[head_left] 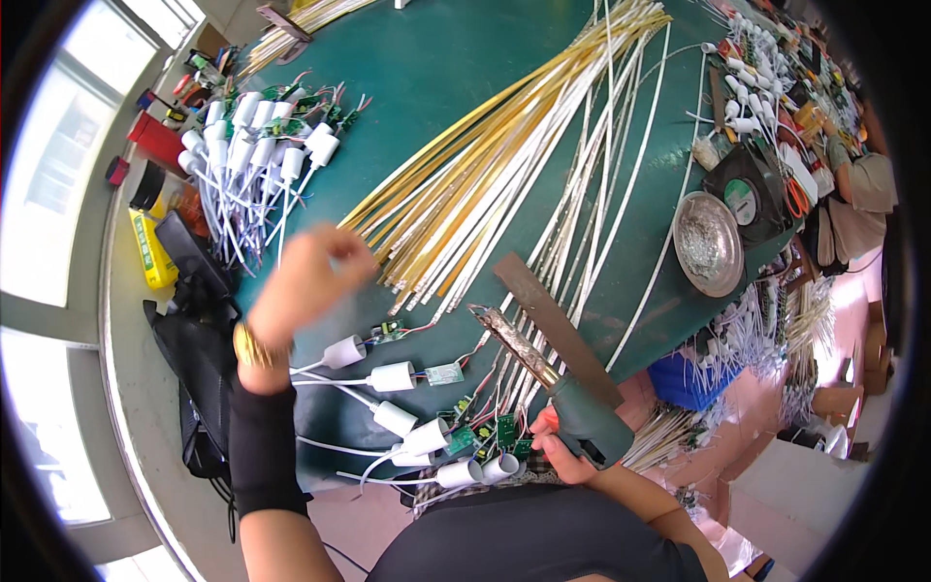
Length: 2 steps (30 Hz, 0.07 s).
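My left hand (308,283), smeared by motion, hangs over the table left of the strips' lower ends. Its thumb and fingers curl together in a pinch; what they hold, if anything, cannot be made out. My right hand (564,454) is closed around the dark green handle of a soldering iron (593,427). The iron's crusted metal barrel points up and left. A brown flat bar (561,330) lies beside the barrel. Below the strips are several white lamp sockets (392,376) with white cables and small green circuit boards (461,440), some wired to strips.
A bundle of white and yellow strips (504,155) crosses the green table (407,58). More wired sockets (257,145) are heaped at left. A metal bowl (708,242) and a black fan (745,194) stand at right. A blue crate (690,380) sits below the table edge; another person's arm (868,184) shows far right.
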Motion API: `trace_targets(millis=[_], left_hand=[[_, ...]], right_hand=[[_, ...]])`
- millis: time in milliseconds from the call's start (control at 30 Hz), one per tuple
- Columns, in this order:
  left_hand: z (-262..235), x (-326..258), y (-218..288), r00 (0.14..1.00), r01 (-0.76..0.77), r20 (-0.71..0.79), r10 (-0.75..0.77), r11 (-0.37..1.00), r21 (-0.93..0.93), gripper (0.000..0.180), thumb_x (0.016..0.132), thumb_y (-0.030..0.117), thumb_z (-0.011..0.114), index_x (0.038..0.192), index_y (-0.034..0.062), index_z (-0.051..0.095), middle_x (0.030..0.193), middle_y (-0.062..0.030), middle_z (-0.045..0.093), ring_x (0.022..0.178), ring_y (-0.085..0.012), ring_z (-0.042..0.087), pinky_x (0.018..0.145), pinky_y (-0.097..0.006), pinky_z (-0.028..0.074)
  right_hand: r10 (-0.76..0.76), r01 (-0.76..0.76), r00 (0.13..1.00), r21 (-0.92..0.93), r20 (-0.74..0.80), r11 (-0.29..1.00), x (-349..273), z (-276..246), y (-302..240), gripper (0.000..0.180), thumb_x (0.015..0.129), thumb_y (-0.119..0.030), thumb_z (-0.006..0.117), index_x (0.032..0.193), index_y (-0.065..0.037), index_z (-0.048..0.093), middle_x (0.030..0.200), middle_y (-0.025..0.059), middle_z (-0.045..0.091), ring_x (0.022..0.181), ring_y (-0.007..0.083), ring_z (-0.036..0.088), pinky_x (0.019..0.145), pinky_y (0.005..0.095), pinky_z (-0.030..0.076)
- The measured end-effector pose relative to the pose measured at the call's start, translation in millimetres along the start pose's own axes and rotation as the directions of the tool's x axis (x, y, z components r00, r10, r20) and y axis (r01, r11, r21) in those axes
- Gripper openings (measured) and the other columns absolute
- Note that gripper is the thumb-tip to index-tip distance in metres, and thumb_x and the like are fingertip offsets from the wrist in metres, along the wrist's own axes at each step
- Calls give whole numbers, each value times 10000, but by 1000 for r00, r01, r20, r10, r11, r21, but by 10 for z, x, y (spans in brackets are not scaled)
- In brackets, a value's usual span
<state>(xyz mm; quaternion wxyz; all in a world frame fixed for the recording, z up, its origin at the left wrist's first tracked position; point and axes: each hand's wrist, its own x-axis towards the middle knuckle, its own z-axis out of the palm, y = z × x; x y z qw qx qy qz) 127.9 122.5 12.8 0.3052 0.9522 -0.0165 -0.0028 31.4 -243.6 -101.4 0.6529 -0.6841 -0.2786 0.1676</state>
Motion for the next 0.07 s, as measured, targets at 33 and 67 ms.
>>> trace_targets(millis=[33,67], left_hand=[[-148,162,-249,986,109,-126,-113,993,-35,180,803,176,680,881,14,678,822,-130,680,774,-231,654,712,-339,508],[-209,386,-467,965,164,-209,-160,986,5,158,814,158,664,904,32,695,862,-147,692,826,-241,666,748,-338,503]], right_hand=[[64,-64,997,0,46,998,7,8,-20,384,911,-132,546,1278,-85,443,993,130,577,760,154,603,664,296,510],[136,-136,988,-11,77,991,3,-15,-1,415,919,-173,547,1315,-139,429,1028,132,569,763,157,605,676,301,515]])
